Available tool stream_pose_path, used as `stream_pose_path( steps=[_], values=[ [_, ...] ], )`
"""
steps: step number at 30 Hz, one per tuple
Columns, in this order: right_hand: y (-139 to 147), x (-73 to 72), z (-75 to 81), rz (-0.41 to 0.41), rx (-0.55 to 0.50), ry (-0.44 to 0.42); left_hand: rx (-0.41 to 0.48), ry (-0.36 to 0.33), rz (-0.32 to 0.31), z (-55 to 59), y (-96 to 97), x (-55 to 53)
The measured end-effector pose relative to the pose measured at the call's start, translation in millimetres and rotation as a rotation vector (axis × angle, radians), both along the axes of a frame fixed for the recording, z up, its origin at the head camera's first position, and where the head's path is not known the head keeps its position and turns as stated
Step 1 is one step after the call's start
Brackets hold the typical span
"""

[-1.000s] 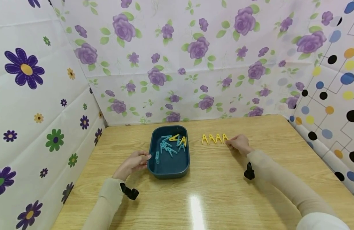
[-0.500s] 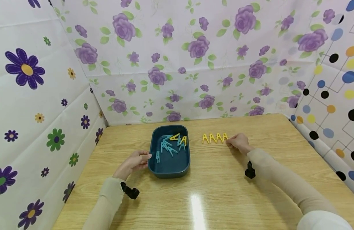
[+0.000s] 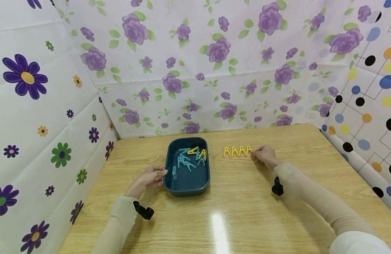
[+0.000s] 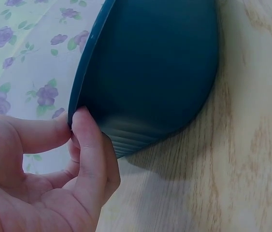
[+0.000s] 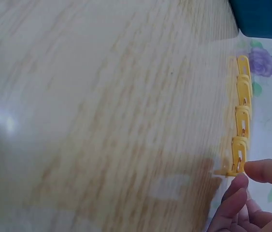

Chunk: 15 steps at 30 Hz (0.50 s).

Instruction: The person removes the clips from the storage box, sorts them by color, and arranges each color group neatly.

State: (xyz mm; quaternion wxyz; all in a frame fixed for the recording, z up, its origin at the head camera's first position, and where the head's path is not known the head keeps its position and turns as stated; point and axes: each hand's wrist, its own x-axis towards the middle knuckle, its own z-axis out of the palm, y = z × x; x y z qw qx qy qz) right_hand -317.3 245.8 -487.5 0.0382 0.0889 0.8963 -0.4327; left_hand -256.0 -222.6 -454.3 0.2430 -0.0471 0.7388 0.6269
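My left hand [image 3: 148, 178] pinches the left rim of a dark teal plastic bin [image 3: 186, 193], thumb outside and fingertips inside, as the left wrist view shows. Inside the bin lie several light-blue clothespins [image 3: 181, 160] and a few yellow clothespins [image 3: 193, 151]. To the right of it, several yellow clothespins [image 3: 234, 151] stand side by side in a straight row, legs down. At the row's right end, my right hand [image 3: 264, 156] has thumb and fingertips at the last yellow clothespin [image 5: 239, 157], seemingly pinching its edge.
A light wooden table [image 3: 246, 211] carries everything, with a bright glare near its front. A purple-flowered cloth [image 3: 195, 70] hangs behind it. Patterned cloths also hang at the left and right sides. Each wrist wears a small black camera [image 3: 144, 211].
The right hand has shifted very slightly back and right at the row's end. The left hand, bin and row of clothespins look the same, apart from a small camera shift.
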Motion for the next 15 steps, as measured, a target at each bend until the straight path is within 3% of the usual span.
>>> stream_pose_path(
  steps=[7, 15],
  values=[
    [-0.6, -1.3, 6.2, -0.026, -0.024, 0.031, -0.003, -0.013, 0.006, 0.2, 0.4, -0.5],
    [-9.2, -5.6, 9.6, 0.063, 0.004, 0.125, -0.007, -0.006, -0.006, 0.7, -1.0, -1.2]
  ],
)
